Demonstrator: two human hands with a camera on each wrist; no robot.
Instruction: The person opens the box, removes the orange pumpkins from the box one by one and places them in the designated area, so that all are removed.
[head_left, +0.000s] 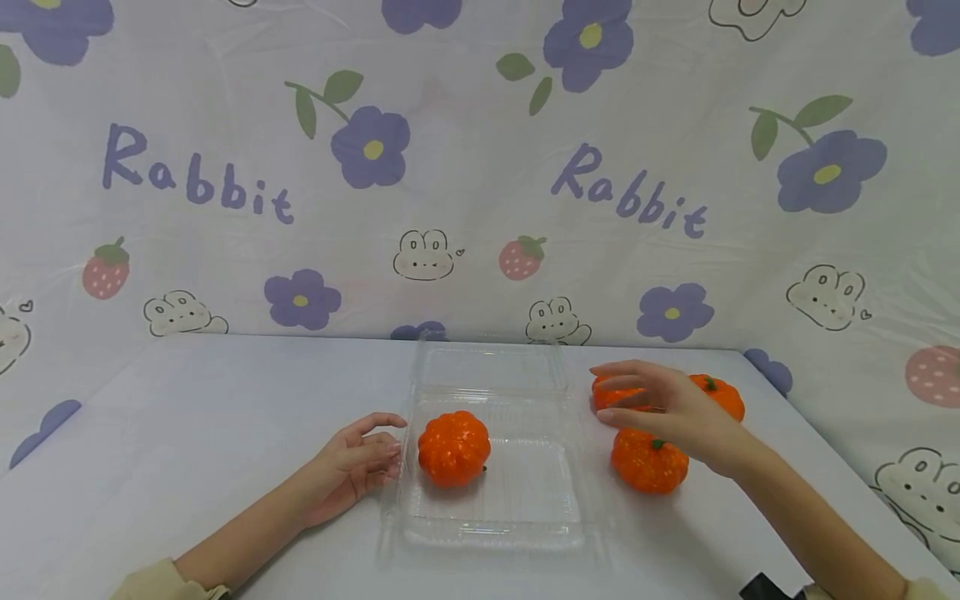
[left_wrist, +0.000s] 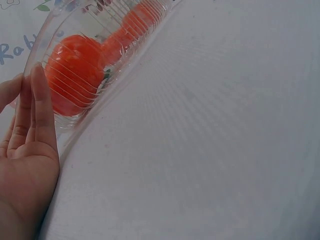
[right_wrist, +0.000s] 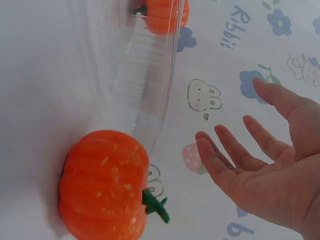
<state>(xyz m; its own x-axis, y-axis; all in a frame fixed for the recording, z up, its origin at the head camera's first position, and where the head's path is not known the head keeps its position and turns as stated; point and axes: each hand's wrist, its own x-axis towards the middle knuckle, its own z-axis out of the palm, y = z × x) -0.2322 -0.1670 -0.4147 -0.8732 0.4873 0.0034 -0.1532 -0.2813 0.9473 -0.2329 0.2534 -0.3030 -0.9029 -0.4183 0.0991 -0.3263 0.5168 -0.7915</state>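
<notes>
A clear plastic clamshell box point(head_left: 525, 492) lies with its lid point(head_left: 491, 367) folded back, and one small orange pumpkin point(head_left: 454, 448) sits in its left half. My left hand point(head_left: 352, 467) pinches the box's left rim between thumb and fingers; the left wrist view shows the rim point(left_wrist: 29, 62) between them. Over on the right, my right hand point(head_left: 667, 408) hovers above the loose pumpkins with fingers spread and nothing in them. Nearest below it is a speckled orange pumpkin point(head_left: 649, 468) with a green stem point(right_wrist: 156, 206). The hand partly covers another pumpkin point(head_left: 609, 395).
A further orange pumpkin point(head_left: 723, 398) stands behind the right wrist. The white table point(head_left: 225, 400) ends against a patterned cloth backdrop point(head_left: 480, 167) with flowers and rabbits. A small black object point(head_left: 765, 587) shows by the right sleeve.
</notes>
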